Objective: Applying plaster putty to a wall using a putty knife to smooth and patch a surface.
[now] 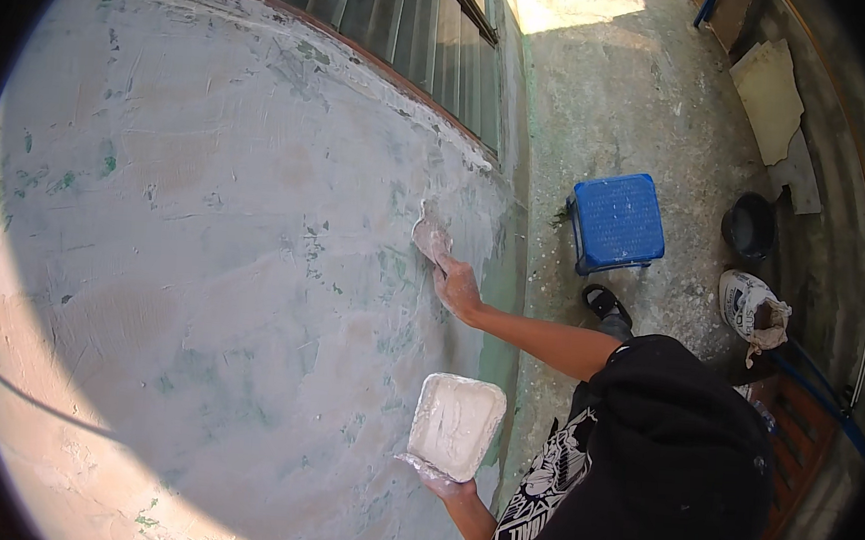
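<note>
My right hand grips a putty knife, its blade smeared with pale putty and lying against the wall. The wall has a whitish, patchy coat, with green showing through in places. From below, my left hand supports a shallow rectangular tray. White putty covers the tray's inside. Putty also coats the fingers of my left hand, which are partly hidden under the tray.
A louvred window is set in the wall. Beside me on the concrete floor stands a blue plastic stool. Farther right are a black bucket, an opened white sack and broken board pieces.
</note>
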Motion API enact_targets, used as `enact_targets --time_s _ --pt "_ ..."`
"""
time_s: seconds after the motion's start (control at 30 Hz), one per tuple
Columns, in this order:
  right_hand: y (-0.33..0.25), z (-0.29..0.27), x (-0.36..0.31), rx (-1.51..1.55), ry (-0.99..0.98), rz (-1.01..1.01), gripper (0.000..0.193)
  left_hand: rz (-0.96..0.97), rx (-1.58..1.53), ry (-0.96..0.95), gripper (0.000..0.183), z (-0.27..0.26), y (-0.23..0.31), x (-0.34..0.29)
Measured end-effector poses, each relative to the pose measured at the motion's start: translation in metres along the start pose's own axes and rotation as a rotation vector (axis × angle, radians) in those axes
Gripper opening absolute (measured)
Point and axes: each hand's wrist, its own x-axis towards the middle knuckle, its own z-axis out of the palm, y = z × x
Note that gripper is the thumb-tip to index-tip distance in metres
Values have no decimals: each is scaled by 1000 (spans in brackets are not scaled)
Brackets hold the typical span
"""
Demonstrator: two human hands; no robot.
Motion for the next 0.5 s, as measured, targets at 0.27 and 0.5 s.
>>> enact_targets --time_s 0.27,0.5 --pt "-13 -27 -73 145 -210 -81 38 0 -2 55 65 23 6 -6" --pt "13 -80 -68 170 -203 133 43 27 10 59 65 55 1 -5"
